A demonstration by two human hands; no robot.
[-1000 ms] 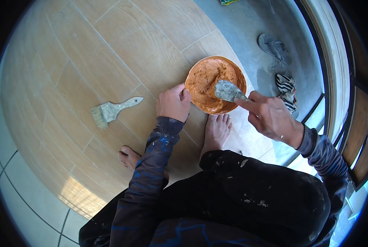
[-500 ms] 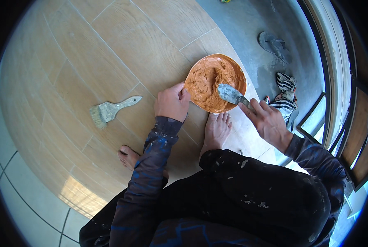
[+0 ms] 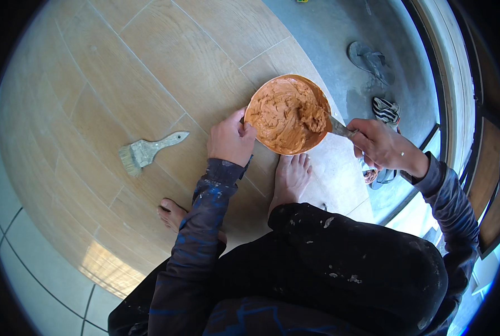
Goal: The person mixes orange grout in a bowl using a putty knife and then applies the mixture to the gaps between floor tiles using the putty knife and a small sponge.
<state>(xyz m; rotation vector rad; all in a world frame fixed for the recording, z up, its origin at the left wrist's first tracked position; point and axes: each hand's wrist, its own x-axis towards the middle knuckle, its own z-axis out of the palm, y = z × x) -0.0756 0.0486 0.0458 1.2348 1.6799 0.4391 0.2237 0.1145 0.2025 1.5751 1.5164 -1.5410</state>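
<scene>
A round bowl [image 3: 250, 132] holds a thick orange-brown paste [image 3: 283, 115] with a ridged, smeared surface. My left hand [image 3: 231, 138] pinches the bowl's left rim between thumb and fingers. On the other side, my right hand [image 3: 385, 144] is closed round the handle of a putty knife [image 3: 340, 128]. The knife's blade reaches over the right rim, and its tip is hidden in a heaped lump of paste. To the left, a flat paintbrush [image 3: 149, 151] with pale bristles and a paint-stained handle lies on the floor, touched by neither hand.
My bare feet [image 3: 292, 178] stand on wood-look floor tiles [image 3: 149, 84], one just below the bowl. Past the tiles' right edge, a grey floor [image 3: 328, 33] carries a dark flip-flop [image 3: 367, 59] and a striped cloth [image 3: 386, 110]. A dark-framed door [image 3: 487, 185] stands at the far right.
My right hand has moved right, bringing the putty knife from the middle of the paste to the right rim. Paste is now heaped there. My left hand still holds the bowl.
</scene>
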